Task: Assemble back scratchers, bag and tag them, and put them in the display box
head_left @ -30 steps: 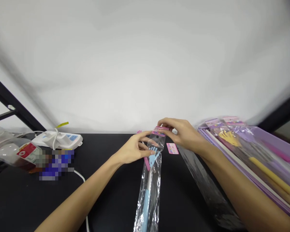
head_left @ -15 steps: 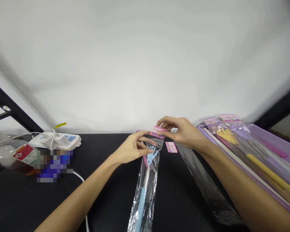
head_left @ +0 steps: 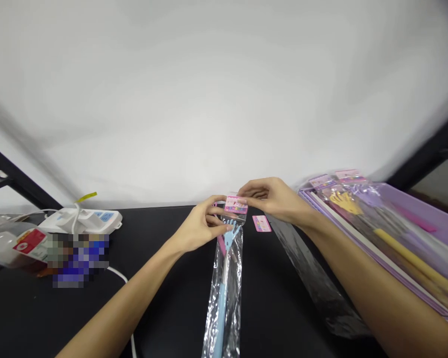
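Observation:
A light blue hand-shaped back scratcher (head_left: 221,298) with a silver rod lies inside a clear plastic bag (head_left: 236,298) on the black table. My left hand (head_left: 197,226) grips the bag's upper part from the left, its thumb by the blue claw and its fingers curled. A pink printed card (head_left: 236,204) sits at the top of the bag. My right hand (head_left: 271,199) pinches that card's right edge between thumb and fingers. Partly hidden under my left hand is a pink stick (head_left: 221,243). A second pink card (head_left: 262,223) lies flat just right of the bag.
At right, a lilac tray (head_left: 410,199) holds several bagged scratchers, one yellow (head_left: 414,256). An empty-looking clear bag (head_left: 306,268) lies under my right forearm. On the left are a white power strip (head_left: 85,221), its cable, and a bottle (head_left: 18,246). A white wall stands behind.
The pink card at the bag's top now lies flatter, its printed face showing more fully. Both hands keep their holds with small shifts. The whole view has shifted slightly.

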The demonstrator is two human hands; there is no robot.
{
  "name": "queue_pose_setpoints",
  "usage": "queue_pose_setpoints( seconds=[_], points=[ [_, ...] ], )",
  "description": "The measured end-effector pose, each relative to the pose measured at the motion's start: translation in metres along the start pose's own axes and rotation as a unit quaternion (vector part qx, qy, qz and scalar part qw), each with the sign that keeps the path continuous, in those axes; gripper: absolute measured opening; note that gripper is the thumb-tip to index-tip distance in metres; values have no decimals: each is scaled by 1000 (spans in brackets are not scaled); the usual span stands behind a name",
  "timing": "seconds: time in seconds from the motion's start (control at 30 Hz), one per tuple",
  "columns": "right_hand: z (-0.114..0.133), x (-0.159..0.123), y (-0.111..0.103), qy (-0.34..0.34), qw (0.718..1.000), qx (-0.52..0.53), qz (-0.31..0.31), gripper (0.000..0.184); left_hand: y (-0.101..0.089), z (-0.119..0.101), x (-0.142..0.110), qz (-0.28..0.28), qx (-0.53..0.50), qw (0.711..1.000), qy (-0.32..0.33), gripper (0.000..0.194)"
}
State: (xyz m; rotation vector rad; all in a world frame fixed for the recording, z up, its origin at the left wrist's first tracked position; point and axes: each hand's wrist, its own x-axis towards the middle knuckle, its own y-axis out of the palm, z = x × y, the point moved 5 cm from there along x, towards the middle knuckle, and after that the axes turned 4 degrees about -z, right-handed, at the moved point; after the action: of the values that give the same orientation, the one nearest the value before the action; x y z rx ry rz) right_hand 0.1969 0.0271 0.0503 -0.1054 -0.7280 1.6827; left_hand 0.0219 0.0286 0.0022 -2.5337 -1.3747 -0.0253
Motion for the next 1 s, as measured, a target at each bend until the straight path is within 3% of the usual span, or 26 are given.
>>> queue_pose_setpoints(
  seconds=[0.23,0.47,0.6,0.7,0.93,1.0],
  points=[
    [-5,1,2,45,998,35,0,20,-2,3,1,-19,5,1000,-21,57],
    [-5,3,1,49,997,45,-39,14,-2,4,2,-25,-11,999,-22,57],
    [2,-1,5,23,999,34,-3,18,-3,7,3,-41,-19,999,-12,53],
    [3,-3,9,40,998,31,36,26,-6,6,4,-62,-17,998,-8,53],
    [-4,0,12,27,999,27,-32,17,-8,4,4,-54,1,998,-30,56],
    [-5,0,14,19,999,35,-35,27,-7,5,3,-41,11,998,-43,54]
  ],
)
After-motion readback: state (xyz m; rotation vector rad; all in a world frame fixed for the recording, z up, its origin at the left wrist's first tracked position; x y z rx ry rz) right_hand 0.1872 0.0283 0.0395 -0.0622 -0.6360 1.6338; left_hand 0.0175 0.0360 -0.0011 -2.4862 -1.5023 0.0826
